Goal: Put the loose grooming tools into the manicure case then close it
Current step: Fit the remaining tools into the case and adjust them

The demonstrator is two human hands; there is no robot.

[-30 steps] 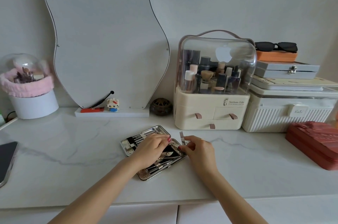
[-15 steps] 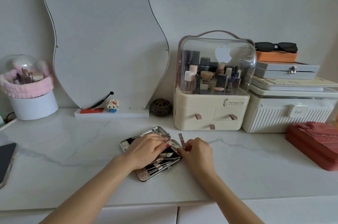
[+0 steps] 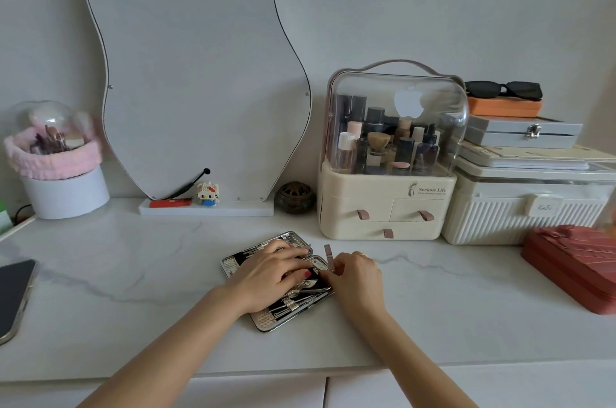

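The silver manicure case (image 3: pixel 266 321) lies open on the marble counter, its black lining holding several metal tools. My left hand (image 3: pixel 270 274) lies flat across the case, fingers pressing on the tools near the hinge. My right hand (image 3: pixel 355 277) is at the case's right edge and pinches a small pink-tipped tool (image 3: pixel 328 256) that sticks up from its fingers. A nail clipper (image 3: pixel 316 265) sits in the case between both hands. Cuticle nippers (image 3: pixel 311 289) lie below it.
A cream cosmetics organiser (image 3: pixel 386 204) and a white ribbed box (image 3: pixel 520 214) stand behind the case. A red pouch (image 3: pixel 573 267) lies at the right, a phone (image 3: pixel 13 294) at the left edge. A mirror (image 3: pixel 200 74) leans on the wall beside a white brush pot (image 3: pixel 63 194).
My left hand has slid a little farther over the case. My right hand still pinches the pink-tipped tool and has stayed at the case's right edge.
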